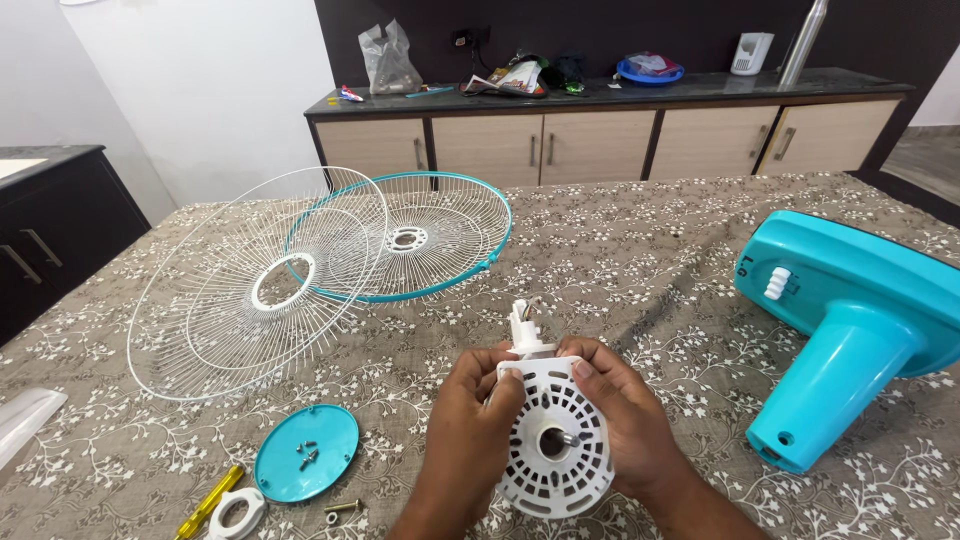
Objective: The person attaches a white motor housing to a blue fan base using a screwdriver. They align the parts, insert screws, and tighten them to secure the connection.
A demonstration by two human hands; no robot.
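Both hands, left hand (468,420) and right hand (622,415), grip a white vented motor cover (555,440) between them. At ten o'clock lie two wire fan guards (300,270); at three o'clock, a turquoise fan base (850,330); at eight o'clock, a turquoise disc (306,453) carrying screws.

One head-worn view here, looking down and forward from close above the floral-patterned cloth-covered tabletop (640,250), facing the far wooden sideboard (600,140) against the wall.

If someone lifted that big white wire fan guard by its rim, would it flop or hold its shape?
The white wire guard is thin open wire, so probably light and a bit springy. It leans on the teal-rimmed guard, so a push may slide it off.
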